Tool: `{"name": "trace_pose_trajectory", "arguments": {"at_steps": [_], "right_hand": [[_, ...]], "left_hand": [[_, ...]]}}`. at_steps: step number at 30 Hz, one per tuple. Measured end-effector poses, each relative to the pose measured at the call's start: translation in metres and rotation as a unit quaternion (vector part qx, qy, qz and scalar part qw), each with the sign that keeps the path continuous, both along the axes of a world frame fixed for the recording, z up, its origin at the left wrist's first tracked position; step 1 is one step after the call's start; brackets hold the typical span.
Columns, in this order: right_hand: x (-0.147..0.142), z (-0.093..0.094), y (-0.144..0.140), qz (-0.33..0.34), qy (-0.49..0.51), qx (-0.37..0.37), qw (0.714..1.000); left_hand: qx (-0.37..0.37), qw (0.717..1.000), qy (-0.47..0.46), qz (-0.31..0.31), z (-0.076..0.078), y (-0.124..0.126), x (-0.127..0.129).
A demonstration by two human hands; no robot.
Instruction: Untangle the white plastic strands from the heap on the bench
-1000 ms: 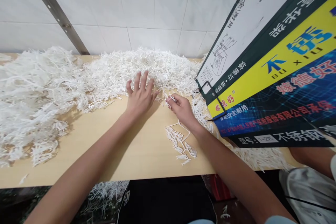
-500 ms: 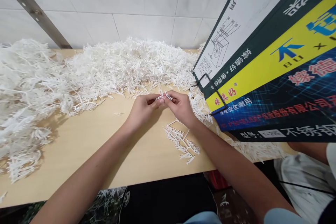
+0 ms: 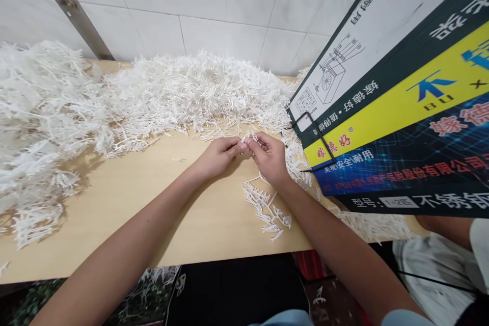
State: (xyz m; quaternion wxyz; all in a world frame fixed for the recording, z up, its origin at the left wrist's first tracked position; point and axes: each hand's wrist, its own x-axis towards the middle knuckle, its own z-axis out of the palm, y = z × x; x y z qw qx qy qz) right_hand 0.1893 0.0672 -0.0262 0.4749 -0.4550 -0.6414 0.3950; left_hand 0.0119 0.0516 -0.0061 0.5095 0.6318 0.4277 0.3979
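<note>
My left hand (image 3: 221,157) and my right hand (image 3: 271,159) meet fingertip to fingertip above the tabletop. Between their pinched fingers shows a small white branched piece (image 3: 250,135), thin and twig-like, perhaps plastic. Both hands are closed on it, and the fingers hide much of its shape. Just below my right hand lies a small loose cluster of white branched pieces (image 3: 263,206). Beyond my hands a large heap of similar white pieces (image 3: 206,89) runs along the wall.
A big printed cardboard box (image 3: 382,127) with a black strap loop (image 3: 323,137) stands at the right. More white pieces (image 3: 57,112) are piled at the left of the wooden table (image 3: 126,204). Another person's pale clothing (image 3: 431,260) shows at lower right.
The view has shifted slightly, so most of the scene sits further right. My fingers have changed their pinch a little around the white piece, which stays between both hands.
</note>
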Motion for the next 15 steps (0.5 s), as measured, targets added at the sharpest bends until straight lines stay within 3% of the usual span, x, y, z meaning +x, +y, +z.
{"name": "trace_pose_trajectory", "arguments": {"at_steps": [8, 12, 15], "right_hand": [[-0.006, -0.003, -0.006, -0.076, 0.004, 0.005, 0.997], [-0.011, -0.001, -0.007, -0.063, 0.034, -0.004, 0.997], [-0.009, -0.003, 0.004, -0.129, 0.102, -0.018, 0.986]], "left_hand": [[0.037, 0.998, 0.040, 0.037, -0.003, 0.000, 0.007], [0.053, 0.998, 0.009, 0.043, 0.000, -0.005, 0.005], [0.059, 0.997, -0.036, 0.040, 0.002, -0.014, 0.001]]}}
